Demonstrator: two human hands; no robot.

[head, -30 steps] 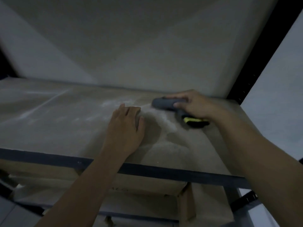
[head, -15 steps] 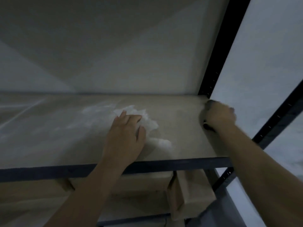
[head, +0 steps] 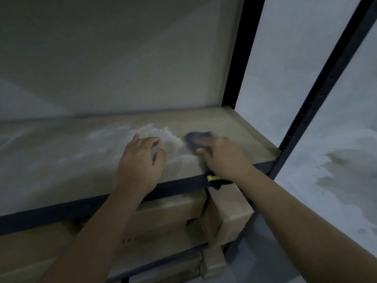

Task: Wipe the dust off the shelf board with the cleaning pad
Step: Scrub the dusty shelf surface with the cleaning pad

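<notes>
Cardboard boxes [head: 169, 217] sat under the shelf at 6 o'clock. Above them ran the shelf's dark front rail [head: 81, 207]. The left hand [head: 140, 164] lay flat and open on the shelf board [head: 51, 160], holding nothing. At its 3 o'clock, the right hand [head: 222, 158] had its grip closed on the cleaning pad [head: 195, 139], pressed on the board. White dust [head: 159, 133] lay behind the hands, at 12 o'clock.

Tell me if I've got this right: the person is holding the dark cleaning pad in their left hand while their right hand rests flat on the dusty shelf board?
Not quite: the hands are swapped. In the head view, the right hand holds the dark cleaning pad, and the left hand rests flat on the dusty shelf board.
</notes>
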